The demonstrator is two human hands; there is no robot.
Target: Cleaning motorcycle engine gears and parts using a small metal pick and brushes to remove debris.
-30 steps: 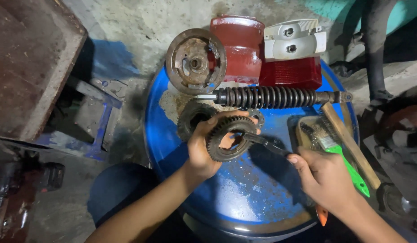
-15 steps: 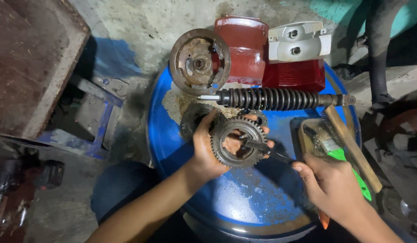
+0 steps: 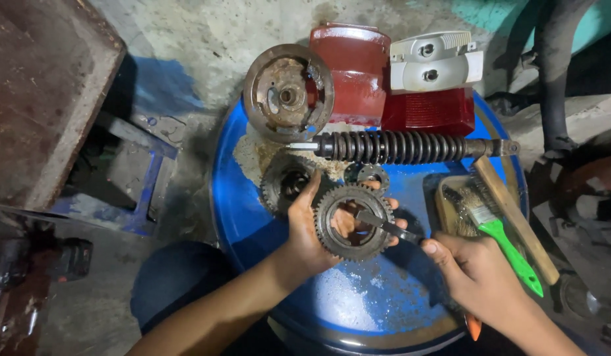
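Gripped in the left hand (image 3: 305,240), a toothed gear ring (image 3: 353,223) sits just above the blue drum top (image 3: 246,211) that serves as counter, fingers curled through its open centre. Right hand (image 3: 480,277) is clamped on a slim dark tool (image 3: 388,227), its tip laid inside the ring's bore. Judging by the grime, the scraping of the gear looks partly done (teeth still dull). Just beyond lies a second dark gear (image 3: 289,183) and a small sprocket (image 3: 372,175); a green-handled brush (image 3: 500,237) rests to the right. Farther off: a coil shock absorber (image 3: 401,146), a rusty drum plate (image 3: 289,92), red covers (image 3: 348,69).
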